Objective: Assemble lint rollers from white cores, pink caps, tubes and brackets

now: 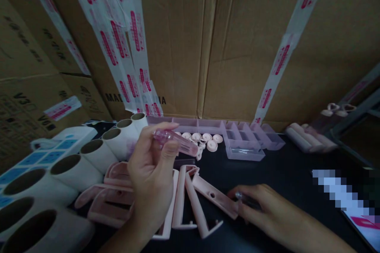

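Raised near the middle, my left hand point(152, 170) is closed round a clear pink tube-shaped part point(178, 142), held between thumb and fingers with its end pointing right. Low on the right, my right hand point(258, 203) pinches a small clear piece point(247, 201) beside the end of a pink flat part point(215, 195). Long pink casing parts point(196, 205) lie fanned out between the hands. Left of my left wrist are curved pink shells point(109, 205). Small round pink caps point(212, 145) sit on the black table behind.
White cardboard tubes point(75, 170) stand in a row at left, beside a blue and white box point(38, 152). Purple divided trays point(245, 154) line the back against a large cardboard box point(237, 47). Pink cylinders point(310, 138) and a bright screen point(344, 201) are at right.
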`<state>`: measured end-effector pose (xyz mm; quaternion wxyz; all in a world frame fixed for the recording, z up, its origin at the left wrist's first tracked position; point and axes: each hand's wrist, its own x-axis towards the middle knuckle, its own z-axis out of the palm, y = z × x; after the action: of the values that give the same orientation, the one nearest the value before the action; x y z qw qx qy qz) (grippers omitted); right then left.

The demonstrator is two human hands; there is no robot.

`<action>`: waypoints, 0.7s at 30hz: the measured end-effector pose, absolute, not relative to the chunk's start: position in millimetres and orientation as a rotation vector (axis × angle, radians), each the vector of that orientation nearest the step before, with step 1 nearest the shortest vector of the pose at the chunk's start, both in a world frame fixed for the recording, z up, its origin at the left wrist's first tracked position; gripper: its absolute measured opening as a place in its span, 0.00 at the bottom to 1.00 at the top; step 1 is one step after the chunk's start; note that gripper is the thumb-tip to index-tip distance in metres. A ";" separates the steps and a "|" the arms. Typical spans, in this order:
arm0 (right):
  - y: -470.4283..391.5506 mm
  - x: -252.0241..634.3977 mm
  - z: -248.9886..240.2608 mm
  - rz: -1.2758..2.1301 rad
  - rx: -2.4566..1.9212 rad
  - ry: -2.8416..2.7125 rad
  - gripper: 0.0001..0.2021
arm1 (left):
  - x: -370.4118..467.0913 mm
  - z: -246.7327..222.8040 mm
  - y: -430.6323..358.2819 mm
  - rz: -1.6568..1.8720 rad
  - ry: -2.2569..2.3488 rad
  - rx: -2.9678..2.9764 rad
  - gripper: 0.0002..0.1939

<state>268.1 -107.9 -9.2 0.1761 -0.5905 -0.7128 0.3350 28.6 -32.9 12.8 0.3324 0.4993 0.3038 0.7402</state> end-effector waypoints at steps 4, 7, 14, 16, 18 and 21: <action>-94.4 290.9 -6.2 0.813 -1.735 -1.939 0.29 | 33.1 10.1 -25.0 1.864 0.755 1.159 0.09; -78.8 308.9 -23.1 0.610 -1.694 -2.020 0.24 | 34.5 11.9 -19.7 1.788 0.761 1.041 0.10; -69.0 311.8 -87.6 0.076 -1.661 -2.195 0.18 | 38.7 14.5 -18.1 1.554 0.877 0.899 0.15; -71.4 311.1 -81.3 0.078 -1.622 -2.126 0.17 | 39.4 13.2 -18.9 1.485 0.911 0.930 0.14; -74.4 309.0 -62.0 0.211 -1.555 -1.952 0.15 | 38.2 11.8 -20.3 1.421 0.919 1.007 0.13; -80.1 297.3 -26.8 0.638 -1.426 -1.555 0.21 | 35.1 9.5 -25.7 1.287 0.830 1.232 0.10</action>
<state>297.3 -80.1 -26.8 0.4516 -0.5772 -0.6294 0.2584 35.1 -25.7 9.5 0.5547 0.5217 0.3514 0.5447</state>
